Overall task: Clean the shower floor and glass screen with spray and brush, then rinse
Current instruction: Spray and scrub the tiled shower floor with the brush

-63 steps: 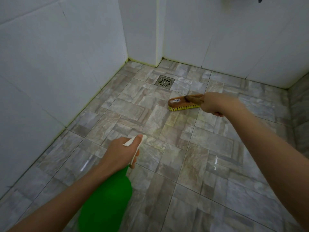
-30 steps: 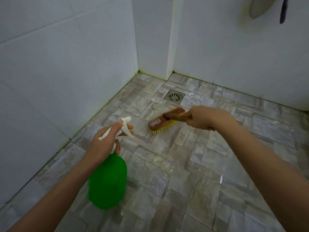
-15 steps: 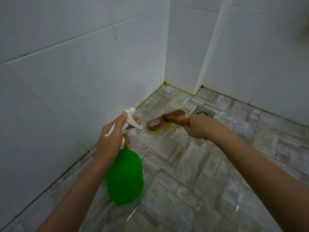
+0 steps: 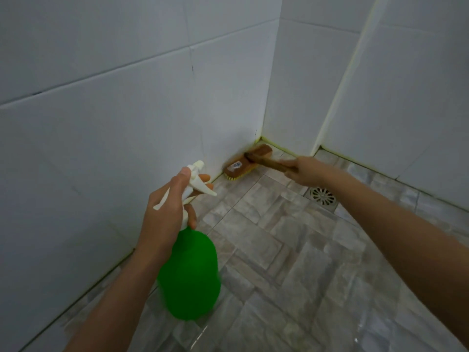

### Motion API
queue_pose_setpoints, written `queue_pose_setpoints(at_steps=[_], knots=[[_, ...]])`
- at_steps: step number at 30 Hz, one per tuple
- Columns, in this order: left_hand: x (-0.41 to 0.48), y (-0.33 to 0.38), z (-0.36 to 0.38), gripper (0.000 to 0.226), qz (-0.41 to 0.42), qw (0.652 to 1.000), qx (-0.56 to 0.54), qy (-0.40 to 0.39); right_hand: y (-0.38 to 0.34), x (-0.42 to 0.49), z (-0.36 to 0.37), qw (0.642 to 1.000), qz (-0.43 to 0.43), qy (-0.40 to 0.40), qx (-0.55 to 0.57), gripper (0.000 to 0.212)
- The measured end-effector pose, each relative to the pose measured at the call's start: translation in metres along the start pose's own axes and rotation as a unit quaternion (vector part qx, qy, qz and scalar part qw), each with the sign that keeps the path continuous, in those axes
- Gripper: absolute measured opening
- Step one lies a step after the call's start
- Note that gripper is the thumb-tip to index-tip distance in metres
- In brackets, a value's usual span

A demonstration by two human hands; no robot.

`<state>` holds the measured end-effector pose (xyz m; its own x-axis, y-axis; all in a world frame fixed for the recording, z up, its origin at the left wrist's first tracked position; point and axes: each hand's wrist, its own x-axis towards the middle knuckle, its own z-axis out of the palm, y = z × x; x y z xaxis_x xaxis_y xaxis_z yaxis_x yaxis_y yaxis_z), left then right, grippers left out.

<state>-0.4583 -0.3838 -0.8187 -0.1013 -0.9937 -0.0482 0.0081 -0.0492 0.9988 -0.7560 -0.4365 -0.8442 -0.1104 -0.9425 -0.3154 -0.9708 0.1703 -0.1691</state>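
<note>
The left grip [image 4: 165,217] is curled round the neck of the green spray bottle [image 4: 190,278], which hangs at 7 o'clock above the shower floor [image 4: 279,250]. The right grip [image 4: 308,171] is wrapped round the handle of the wooden brush [image 4: 243,162], bristles down at the foot of the wall, at 10 o'clock from the drain [image 4: 322,196]. The bottle probably sloshes and pulls downward, so the neck is the sound hold; the stiff brush wants a firm handle hold
</note>
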Motion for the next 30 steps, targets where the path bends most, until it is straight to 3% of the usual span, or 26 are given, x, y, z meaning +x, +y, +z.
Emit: queue_pose_setpoints(at_steps=[4, 9, 14, 18, 21, 23, 26, 30], knots=[[0.002, -0.003, -0.004, 0.043, -0.016, 1.000, -0.010, -0.001, 0.014, -0.013, -0.027, 0.996, 0.016, -0.086, -0.028, 0.043], [0.001, -0.007, 0.005, 0.042, -0.024, 1.000, 0.010, -0.008, 0.019, 0.030, -0.019, 1.000, 0.007, -0.007, -0.004, 0.046], [-0.004, -0.006, 0.011, 0.037, -0.017, 1.000, 0.018, -0.015, 0.022, 0.025, -0.052, 0.994, 0.083, -0.065, 0.018, 0.042], [-0.005, -0.003, 0.014, 0.037, -0.016, 1.000, 0.014, -0.013, 0.024, 0.027, -0.038, 0.997, 0.059, -0.032, 0.031, 0.044], [-0.011, -0.002, 0.017, 0.037, -0.011, 1.000, 0.015, -0.015, 0.036, 0.005, -0.038, 0.991, 0.078, -0.071, 0.076, 0.047], [-0.014, -0.002, 0.016, 0.038, -0.012, 1.000, 0.016, -0.020, 0.036, -0.014, -0.039, 0.989, 0.113, -0.081, 0.045, 0.042], [-0.017, -0.002, 0.015, 0.038, -0.020, 0.999, 0.017, -0.024, 0.029, -0.029, -0.016, 0.994, 0.097, -0.039, -0.007, 0.039], [-0.027, -0.003, 0.015, 0.038, -0.007, 0.999, 0.035, -0.029, 0.022, -0.037, -0.006, 0.996, 0.085, -0.018, 0.035, 0.036]])
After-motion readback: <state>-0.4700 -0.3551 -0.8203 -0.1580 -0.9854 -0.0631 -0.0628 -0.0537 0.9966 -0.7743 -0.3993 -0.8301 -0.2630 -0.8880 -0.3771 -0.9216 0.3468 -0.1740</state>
